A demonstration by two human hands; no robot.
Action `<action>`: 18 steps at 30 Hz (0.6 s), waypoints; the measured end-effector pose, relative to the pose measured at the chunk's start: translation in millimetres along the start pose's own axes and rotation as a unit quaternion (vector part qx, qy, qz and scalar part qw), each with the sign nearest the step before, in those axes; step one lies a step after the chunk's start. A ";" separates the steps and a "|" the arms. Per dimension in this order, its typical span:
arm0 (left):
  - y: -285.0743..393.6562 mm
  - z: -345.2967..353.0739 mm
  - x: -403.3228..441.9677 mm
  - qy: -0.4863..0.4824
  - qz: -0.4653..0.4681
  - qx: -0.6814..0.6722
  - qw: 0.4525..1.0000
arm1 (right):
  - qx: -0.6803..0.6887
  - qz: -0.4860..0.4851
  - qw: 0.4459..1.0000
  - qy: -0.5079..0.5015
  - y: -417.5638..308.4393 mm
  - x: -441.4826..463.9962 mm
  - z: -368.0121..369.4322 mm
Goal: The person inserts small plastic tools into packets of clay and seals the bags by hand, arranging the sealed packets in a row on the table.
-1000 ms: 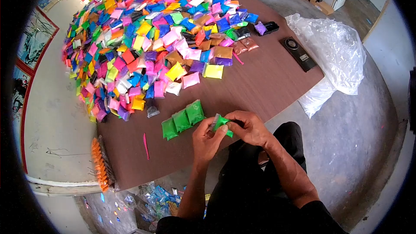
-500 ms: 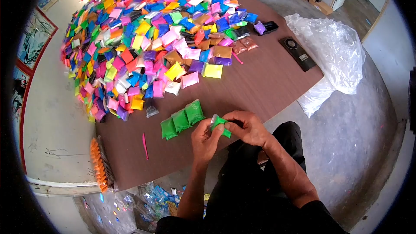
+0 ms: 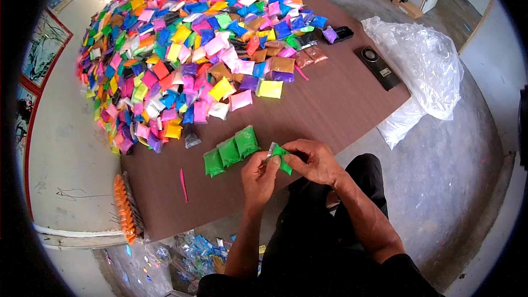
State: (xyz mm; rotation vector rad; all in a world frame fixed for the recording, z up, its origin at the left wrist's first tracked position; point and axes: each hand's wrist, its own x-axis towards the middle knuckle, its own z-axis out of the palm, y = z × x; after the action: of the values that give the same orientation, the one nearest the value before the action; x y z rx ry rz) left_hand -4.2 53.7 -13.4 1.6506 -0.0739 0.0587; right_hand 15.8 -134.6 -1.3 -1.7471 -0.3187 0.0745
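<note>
A small green packet (image 3: pixel 282 159) with a clear edge is pinched between both hands above the table's near edge. My left hand (image 3: pixel 259 179) grips its left side, thumb on top. My right hand (image 3: pixel 314 162) has thumb and fingers closed on its right side. Just left of my hands, three green packets (image 3: pixel 230 152) lie in a row on the brown table (image 3: pixel 341 110). A pink plastic tool (image 3: pixel 183 186) rests farther left.
A big heap of coloured packets (image 3: pixel 181 55) covers the far left of the table. At the right are a black scale (image 3: pixel 377 68), a black tray (image 3: pixel 344 33) and clear plastic bags (image 3: pixel 423 66). An orange spiky object (image 3: pixel 124 209) stands at the left edge.
Both hands remain in nearly the same place on the green packet, which has tilted slightly between the fingers. The other things have not moved.
</note>
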 end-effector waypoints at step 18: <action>7.5 1.0 0.8 0.003 0.021 0.000 1.000 | -0.043 -0.046 0.998 -0.001 0.7 -0.3 3.5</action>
State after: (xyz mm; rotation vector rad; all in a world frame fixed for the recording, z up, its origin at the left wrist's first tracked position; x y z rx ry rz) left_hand -4.0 52.1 -6.0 1.6490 -0.1045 0.0950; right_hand 14.9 -131.4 -2.7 -1.8146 -0.4082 -0.0050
